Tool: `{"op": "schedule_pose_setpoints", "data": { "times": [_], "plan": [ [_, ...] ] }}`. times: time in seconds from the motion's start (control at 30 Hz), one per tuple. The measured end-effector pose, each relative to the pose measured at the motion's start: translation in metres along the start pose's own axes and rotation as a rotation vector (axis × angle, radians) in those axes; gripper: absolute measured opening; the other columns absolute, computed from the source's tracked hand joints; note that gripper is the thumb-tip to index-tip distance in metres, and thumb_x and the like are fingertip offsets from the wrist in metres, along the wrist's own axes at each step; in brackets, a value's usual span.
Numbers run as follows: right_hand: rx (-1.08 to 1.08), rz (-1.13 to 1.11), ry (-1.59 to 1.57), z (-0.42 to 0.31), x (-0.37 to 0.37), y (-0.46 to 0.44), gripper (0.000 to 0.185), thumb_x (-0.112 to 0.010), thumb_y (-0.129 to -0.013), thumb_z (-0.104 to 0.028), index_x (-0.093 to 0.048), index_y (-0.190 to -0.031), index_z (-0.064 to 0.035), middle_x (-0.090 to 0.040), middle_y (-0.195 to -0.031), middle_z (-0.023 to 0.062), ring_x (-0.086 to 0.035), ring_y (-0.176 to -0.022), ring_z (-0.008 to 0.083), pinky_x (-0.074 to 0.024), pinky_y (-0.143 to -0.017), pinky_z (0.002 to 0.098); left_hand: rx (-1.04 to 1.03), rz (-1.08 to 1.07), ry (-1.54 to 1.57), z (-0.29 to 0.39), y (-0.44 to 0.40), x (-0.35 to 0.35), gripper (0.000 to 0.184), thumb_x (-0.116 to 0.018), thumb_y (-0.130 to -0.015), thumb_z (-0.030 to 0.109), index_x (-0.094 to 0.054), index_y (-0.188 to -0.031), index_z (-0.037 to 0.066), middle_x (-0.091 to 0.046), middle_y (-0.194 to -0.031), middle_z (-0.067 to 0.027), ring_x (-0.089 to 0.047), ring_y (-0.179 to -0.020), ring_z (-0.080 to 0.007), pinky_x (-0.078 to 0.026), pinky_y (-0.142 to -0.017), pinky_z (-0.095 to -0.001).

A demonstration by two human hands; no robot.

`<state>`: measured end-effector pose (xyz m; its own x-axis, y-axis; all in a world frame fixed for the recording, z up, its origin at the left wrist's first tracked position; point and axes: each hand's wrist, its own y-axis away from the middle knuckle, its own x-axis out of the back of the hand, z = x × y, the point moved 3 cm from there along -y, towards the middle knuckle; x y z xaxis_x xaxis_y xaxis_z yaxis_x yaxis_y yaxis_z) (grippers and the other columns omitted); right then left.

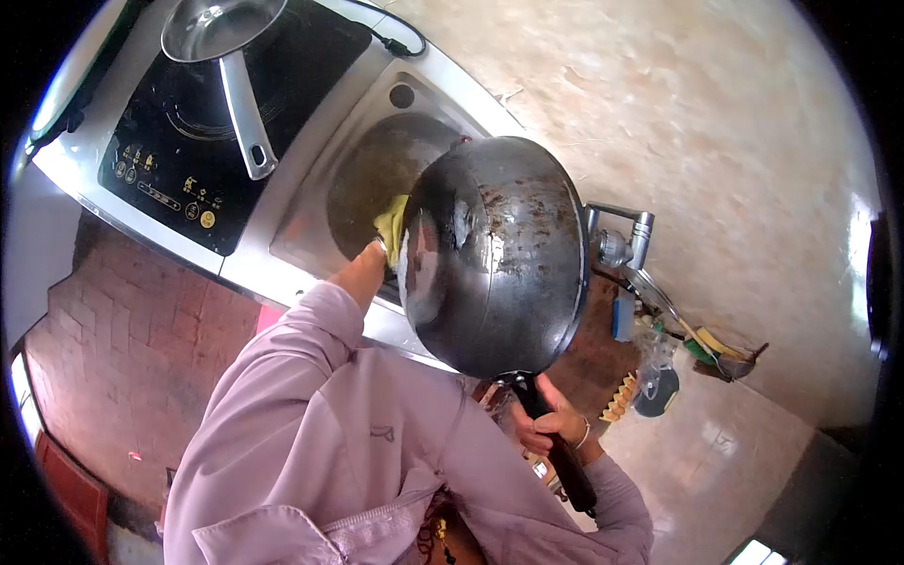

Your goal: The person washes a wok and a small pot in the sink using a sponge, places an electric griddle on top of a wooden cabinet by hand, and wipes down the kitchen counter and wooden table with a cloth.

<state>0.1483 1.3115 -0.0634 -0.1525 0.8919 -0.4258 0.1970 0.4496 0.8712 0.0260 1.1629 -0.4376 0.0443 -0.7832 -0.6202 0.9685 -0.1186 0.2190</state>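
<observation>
A dark wok (499, 254) is held up tilted over the right part of the sink (306, 212). Its broad, shiny face, wet-looking and streaked with brown marks, is turned toward me. My right hand (562, 421) is wrapped round its black handle (570, 476), which points down toward my body. At the wok's left edge, my left hand (363, 271) grips a yellow-green cloth (389, 224). Most of its fingers are hidden behind the cloth and the wok, so I cannot tell how firmly the cloth touches the metal.
Left of the sink, a steel pan (221, 28) sits on the black induction cooktop (141, 122), its handle (245, 113) reaching toward me. A metal faucet (638, 240) stands right of the wok. Beyond it are a blue sponge (622, 318) and a ladle (739, 365).
</observation>
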Motion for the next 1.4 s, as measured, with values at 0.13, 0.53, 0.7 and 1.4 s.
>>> {"op": "schedule_pose_setpoints", "data": {
  "times": [0.13,0.53,0.7,1.4],
  "plan": [
    [-0.006,0.097,0.376,-0.005,0.015,0.004,0.049,-0.055,-0.071,-0.004,-0.030,-0.113,-0.0034,-0.048,-0.074,0.0098,-0.047,-0.047,0.0139,-0.0410,-0.041,0.0253,0.010,0.006,-0.016,0.016,-0.008,0.007,0.040,-0.054,-0.079,0.027,-0.051,-0.116,0.012,-0.047,-0.121,-0.0073,-0.041,-0.113,-0.0191,-0.027,-0.097,-0.0301],
    [0.261,0.513,0.655,-0.022,0.035,-0.023,0.022,-0.060,-0.076,-0.008,-0.044,-0.089,-0.0024,-0.049,-0.065,0.0008,-0.046,-0.048,0.0057,-0.0365,-0.040,0.0200,0.184,-0.146,-0.542,0.053,-0.047,0.045,0.044,-0.058,-0.075,0.031,-0.053,-0.115,0.015,-0.045,-0.123,-0.0081,-0.037,-0.118,-0.0212,-0.023,-0.100,-0.0345],
    [0.242,0.535,0.705,-0.020,0.055,-0.025,0.019,-0.059,-0.076,-0.007,-0.046,-0.088,-0.0010,-0.049,-0.064,0.0012,-0.046,-0.049,0.0063,-0.0373,-0.041,0.0208,0.381,-0.282,-1.509,-0.010,-0.062,0.083,0.048,-0.059,-0.073,0.033,-0.051,-0.117,0.016,-0.041,-0.127,-0.0068,-0.033,-0.121,-0.0231,-0.019,-0.100,-0.0414],
    [0.357,0.302,0.596,0.000,0.080,-0.049,0.020,-0.052,-0.074,0.003,-0.042,-0.091,0.0002,-0.045,-0.069,0.0027,-0.047,-0.047,0.0097,-0.0388,-0.039,0.0223,0.325,-0.448,-1.598,0.170,-0.011,0.032,0.032,-0.048,-0.066,0.003,-0.059,-0.096,0.002,-0.060,-0.089,-0.0198,-0.059,-0.084,-0.0298,-0.046,-0.070,-0.0380]
  ]
}}
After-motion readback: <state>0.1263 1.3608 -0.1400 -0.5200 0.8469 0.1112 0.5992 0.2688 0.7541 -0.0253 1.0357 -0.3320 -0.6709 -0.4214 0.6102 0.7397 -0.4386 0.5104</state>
